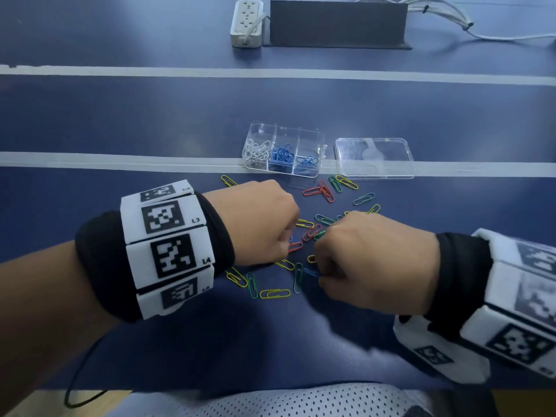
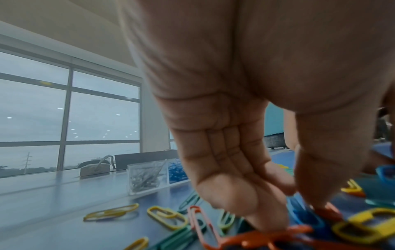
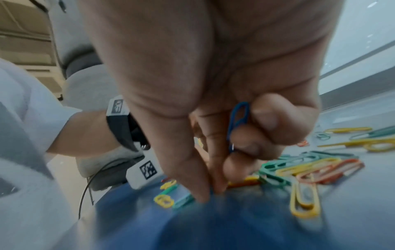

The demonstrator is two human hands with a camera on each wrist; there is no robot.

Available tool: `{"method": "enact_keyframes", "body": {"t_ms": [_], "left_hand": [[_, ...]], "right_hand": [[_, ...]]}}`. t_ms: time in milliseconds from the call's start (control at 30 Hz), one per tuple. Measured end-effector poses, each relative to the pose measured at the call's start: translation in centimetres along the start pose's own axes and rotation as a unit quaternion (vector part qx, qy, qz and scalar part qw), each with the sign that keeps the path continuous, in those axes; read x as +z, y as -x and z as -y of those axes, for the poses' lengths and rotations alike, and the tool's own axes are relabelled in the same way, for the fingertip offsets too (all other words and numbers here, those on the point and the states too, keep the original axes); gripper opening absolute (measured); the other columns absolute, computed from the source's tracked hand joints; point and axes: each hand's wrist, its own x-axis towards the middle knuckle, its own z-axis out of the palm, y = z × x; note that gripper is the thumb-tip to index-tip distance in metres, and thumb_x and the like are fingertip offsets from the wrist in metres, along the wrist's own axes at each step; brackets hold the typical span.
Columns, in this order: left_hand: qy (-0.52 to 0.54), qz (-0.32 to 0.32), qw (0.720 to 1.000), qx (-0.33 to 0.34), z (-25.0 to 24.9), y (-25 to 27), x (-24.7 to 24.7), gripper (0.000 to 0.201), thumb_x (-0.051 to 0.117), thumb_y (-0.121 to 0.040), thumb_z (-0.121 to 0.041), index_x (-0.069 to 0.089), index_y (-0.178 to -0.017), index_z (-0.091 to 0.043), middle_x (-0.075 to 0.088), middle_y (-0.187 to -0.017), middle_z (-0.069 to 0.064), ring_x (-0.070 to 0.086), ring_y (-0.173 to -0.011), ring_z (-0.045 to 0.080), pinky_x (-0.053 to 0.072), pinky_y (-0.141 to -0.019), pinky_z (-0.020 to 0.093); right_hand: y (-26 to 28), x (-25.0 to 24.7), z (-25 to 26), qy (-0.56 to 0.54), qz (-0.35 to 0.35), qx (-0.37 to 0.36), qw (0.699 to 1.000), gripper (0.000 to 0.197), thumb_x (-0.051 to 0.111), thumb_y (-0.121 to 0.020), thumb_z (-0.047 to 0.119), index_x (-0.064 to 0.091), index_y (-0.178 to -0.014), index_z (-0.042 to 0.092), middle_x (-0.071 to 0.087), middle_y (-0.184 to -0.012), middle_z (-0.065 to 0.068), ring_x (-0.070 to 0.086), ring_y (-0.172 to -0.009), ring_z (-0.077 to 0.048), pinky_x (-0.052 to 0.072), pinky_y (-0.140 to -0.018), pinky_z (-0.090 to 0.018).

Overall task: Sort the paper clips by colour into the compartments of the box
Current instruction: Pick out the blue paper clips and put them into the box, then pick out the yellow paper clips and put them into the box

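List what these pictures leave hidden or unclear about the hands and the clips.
- Head view: both sets of fingertips are hidden under the left hand and right hand.
- Left wrist view: motion blur hides whether the fingertips grip the orange clip.
- Right wrist view: blur hides what the thumb and forefinger touch; only the blue clip held by the curled fingers is clear.
- Box: its rear compartments are glare-washed.

One clear compartment box (image 1: 284, 149), one separate lid (image 1: 374, 158), two hands, and roughly thirty loose paper clips (image 1: 319, 233), partly hidden.
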Motion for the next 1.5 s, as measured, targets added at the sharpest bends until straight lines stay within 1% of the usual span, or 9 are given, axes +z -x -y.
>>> {"method": "enact_keyframes", "body": {"t_ms": [133,233,333,567,700,900,1167,1367,1500], "left_hand": [[0.044,-0.001,0.999,-0.011,0.7,0.1,-0.3,0.016,0.056,-0.083,-0.028,0.053,-0.098,-0.033,0.047,-0.077,-0.008,0.058,-0.085,0.023,0.049,-0.080,0.033],[0.055,0.012,0.998,0.003,0.9,-0.1,-0.7,0.024,0.061,-0.082,-0.022,0.057,-0.095,-0.042,0.058,-0.085,-0.006,0.057,-0.083,0.020,0.051,-0.082,0.037],[0.052,0.024,0.998,0.021,1.0,-0.5,-0.7,0.026,0.064,-0.080,-0.021,0.065,-0.103,-0.034,0.066,-0.095,-0.005,0.054,-0.082,0.013,0.049,-0.081,0.028],[0.022,0.009,0.999,0.043,0.9,-0.3,0.0,0.010,0.051,-0.084,-0.020,0.053,-0.076,-0.026,0.050,-0.088,-0.008,0.043,-0.081,0.012,0.047,-0.085,0.034],[0.056,0.007,0.998,0.021,1.4,0.0,-0.2,0.012,0.051,-0.084,-0.017,0.056,-0.087,-0.027,0.053,-0.082,-0.009,0.046,-0.079,0.013,0.048,-0.083,0.032],[0.072,0.017,0.997,0.010,1.9,-0.3,-0.5,0.030,0.057,-0.084,-0.018,0.061,-0.111,-0.028,0.050,-0.080,-0.010,0.047,-0.079,0.013,0.049,-0.084,0.031],[0.016,0.014,0.999,0.042,1.2,-0.3,-0.9,0.020,0.063,-0.082,-0.033,0.062,-0.101,-0.031,0.042,-0.086,-0.012,0.041,-0.080,0.011,0.048,-0.080,0.031],[-0.047,0.014,0.998,0.049,0.5,-0.3,-0.8,0.016,0.053,-0.083,-0.026,0.066,-0.092,-0.028,0.055,-0.105,-0.007,0.059,-0.095,0.024,0.052,-0.079,0.038],[-0.056,0.019,0.998,0.033,0.2,-0.4,-0.6,0.005,0.049,-0.079,-0.025,0.053,-0.076,-0.027,0.046,-0.091,-0.009,0.057,-0.088,0.023,0.048,-0.071,0.031]], "right_hand": [[-0.3,-2.2,-1.2,-0.042,-0.037,0.020,0.998,0.015,0.060,-0.076,0.030,0.066,-0.074,0.018,0.070,-0.076,-0.003,0.061,-0.074,-0.023,0.052,-0.071,-0.032],[-1.7,-4.3,-2.7,-0.090,-0.094,0.064,0.989,0.007,0.066,-0.073,0.025,0.065,-0.066,0.024,0.068,-0.067,0.002,0.061,-0.068,-0.017,0.049,-0.066,-0.026],[-4.1,-6.3,-4.3,-0.111,-0.146,0.113,0.977,0.007,0.066,-0.073,0.020,0.069,-0.067,0.019,0.063,-0.055,0.005,0.059,-0.059,-0.012,0.046,-0.061,-0.019],[-7.4,-8.1,-3.8,-0.033,-0.148,0.135,0.979,0.016,0.062,-0.077,0.009,0.073,-0.088,0.007,0.065,-0.070,-0.008,0.068,-0.079,-0.027,0.058,-0.080,-0.035],[-8.2,-8.1,-3.6,-0.028,-0.175,0.107,0.978,0.022,0.066,-0.077,0.012,0.071,-0.098,0.011,0.058,-0.066,-0.002,0.062,-0.079,-0.025,0.052,-0.079,-0.027],[-8.8,-7.4,-3.6,-0.063,-0.199,0.068,0.976,0.026,0.073,-0.073,0.020,0.069,-0.098,0.022,0.066,-0.093,-0.006,0.064,-0.088,-0.028,0.050,-0.080,-0.029],[-7.6,-6.6,-4.0,-0.066,-0.224,0.042,0.971,0.021,0.062,-0.080,0.026,0.068,-0.100,0.025,0.067,-0.095,-0.004,0.053,-0.083,-0.024,0.048,-0.082,-0.031],[-7.0,-6.0,-4.4,-0.062,-0.217,0.056,0.973,0.020,0.060,-0.080,0.032,0.067,-0.099,0.027,0.069,-0.101,-0.004,0.060,-0.092,-0.029,0.044,-0.079,-0.030],[-6.9,-6.0,-4.9,-0.066,-0.226,0.052,0.971,0.021,0.058,-0.081,0.033,0.067,-0.099,0.026,0.069,-0.102,-0.003,0.052,-0.085,-0.024,0.041,-0.078,-0.029]]}}
